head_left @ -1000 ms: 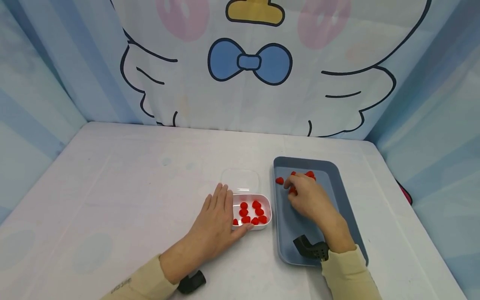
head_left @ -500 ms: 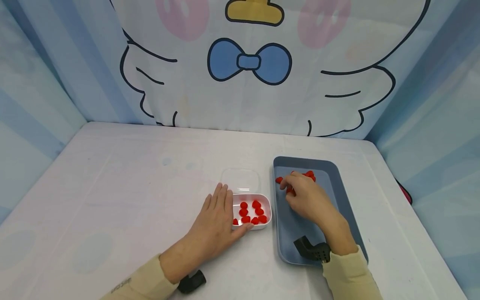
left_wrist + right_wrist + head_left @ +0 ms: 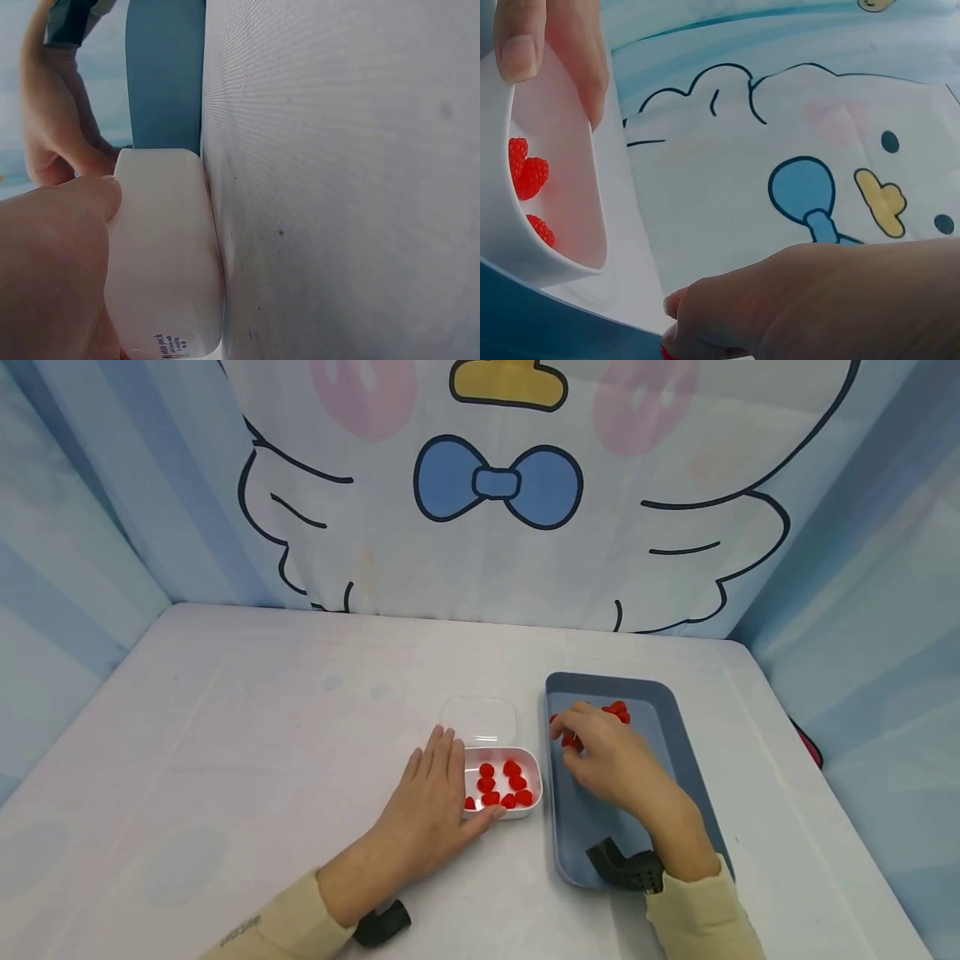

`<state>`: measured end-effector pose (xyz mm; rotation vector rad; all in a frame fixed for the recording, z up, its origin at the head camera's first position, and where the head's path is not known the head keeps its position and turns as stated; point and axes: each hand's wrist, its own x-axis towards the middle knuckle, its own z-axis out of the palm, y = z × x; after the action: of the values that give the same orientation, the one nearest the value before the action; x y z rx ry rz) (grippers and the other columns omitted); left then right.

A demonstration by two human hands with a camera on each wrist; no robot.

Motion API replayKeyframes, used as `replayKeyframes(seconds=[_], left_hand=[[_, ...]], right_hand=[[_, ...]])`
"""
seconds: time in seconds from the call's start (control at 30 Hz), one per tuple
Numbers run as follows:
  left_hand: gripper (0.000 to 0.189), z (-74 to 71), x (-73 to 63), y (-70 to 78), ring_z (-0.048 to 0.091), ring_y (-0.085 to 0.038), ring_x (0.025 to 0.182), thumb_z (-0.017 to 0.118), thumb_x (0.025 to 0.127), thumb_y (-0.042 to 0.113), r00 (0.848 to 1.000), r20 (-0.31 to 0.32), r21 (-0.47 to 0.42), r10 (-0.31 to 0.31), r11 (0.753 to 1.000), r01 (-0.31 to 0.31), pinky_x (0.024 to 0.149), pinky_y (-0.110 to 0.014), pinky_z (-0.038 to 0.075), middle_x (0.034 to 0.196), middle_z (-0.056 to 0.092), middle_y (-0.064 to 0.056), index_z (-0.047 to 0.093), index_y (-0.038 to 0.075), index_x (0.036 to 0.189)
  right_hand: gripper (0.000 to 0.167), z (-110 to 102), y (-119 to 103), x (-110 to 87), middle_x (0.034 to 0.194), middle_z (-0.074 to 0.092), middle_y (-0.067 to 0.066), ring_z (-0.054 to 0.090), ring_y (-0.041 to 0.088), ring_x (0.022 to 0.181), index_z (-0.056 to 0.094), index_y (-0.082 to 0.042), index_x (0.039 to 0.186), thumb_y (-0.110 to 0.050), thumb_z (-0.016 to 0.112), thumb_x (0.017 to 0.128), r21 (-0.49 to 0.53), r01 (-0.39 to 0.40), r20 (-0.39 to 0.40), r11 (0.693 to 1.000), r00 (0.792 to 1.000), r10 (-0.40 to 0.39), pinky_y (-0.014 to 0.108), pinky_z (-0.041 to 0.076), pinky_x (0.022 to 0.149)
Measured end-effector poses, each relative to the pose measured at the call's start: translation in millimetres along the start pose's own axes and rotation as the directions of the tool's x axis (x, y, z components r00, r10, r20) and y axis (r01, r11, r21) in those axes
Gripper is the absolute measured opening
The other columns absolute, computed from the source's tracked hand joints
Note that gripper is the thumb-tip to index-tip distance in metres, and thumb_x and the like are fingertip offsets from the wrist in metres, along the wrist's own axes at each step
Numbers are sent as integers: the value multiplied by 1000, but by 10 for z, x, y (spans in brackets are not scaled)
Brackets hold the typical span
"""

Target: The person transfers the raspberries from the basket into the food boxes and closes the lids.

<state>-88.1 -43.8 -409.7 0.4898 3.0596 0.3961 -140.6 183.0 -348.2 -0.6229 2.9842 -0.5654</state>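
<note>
A small white box (image 3: pixel 529 810) holding several red raspberries (image 3: pixel 517 783) stands left of the grey-blue tray (image 3: pixel 573 852). My left hand (image 3: pixel 423 814) lies along the box's left end with straight fingers. Its thumb (image 3: pixel 519 56) touches the near rim in the right wrist view. Over the tray's upper left part, my right hand (image 3: pixel 618 760) has its fingers bent downward. A raspberry (image 3: pixel 572 742) shows between its thumb and fingers, and a bit of red (image 3: pixel 667 352) shows at the fingertips in the right wrist view. My palm hides part of the tray.
More raspberries (image 3: pixel 618 711) lie in the tray beyond my right hand. A clear plastic lid (image 3: pixel 480 720) lies behind the box. The white table (image 3: pixel 262 718) ends at a printed curtain (image 3: pixel 495 560), with blue curtains (image 3: pixel 870 627) on both sides.
My right hand has shifted slightly left over the tray, and the raspberry at its fingers has moved with it. The left hand and the box have stayed in place.
</note>
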Motion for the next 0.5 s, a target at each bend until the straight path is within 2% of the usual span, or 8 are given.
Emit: replayKeyframes(seconds=[0.13,0.3,0.5], left_hand=[[97,-2,1,-1,27,-39,149,62,85,65,1000,-6,4,6,1000,-6,117,-54,33,156,35,-22,31,-2,149],[98,-8,-4,4,27,-39,149,61,85,65,1000,1,12,2,1000,-2,117,-54,33,156,35,-22,31,-2,149],[97,-7,-1,8,28,-39,148,63,85,65,1000,0,5,3,1000,-3,116,-55,34,155,36,-22,31,-1,149]], right_hand=[[23,-19,-46,-13,102,66,3,59,15,85,70,-11,104,-4,74,83,5,44,-6,999,999,-43,31,59,73],[22,-31,-100,-25,101,65,1,58,13,86,70,-12,105,-5,73,84,15,107,23,994,994,-107,29,57,75],[24,-19,-154,-42,103,64,0,58,12,88,69,-12,107,-8,75,84,28,134,54,991,989,-135,27,59,77]])
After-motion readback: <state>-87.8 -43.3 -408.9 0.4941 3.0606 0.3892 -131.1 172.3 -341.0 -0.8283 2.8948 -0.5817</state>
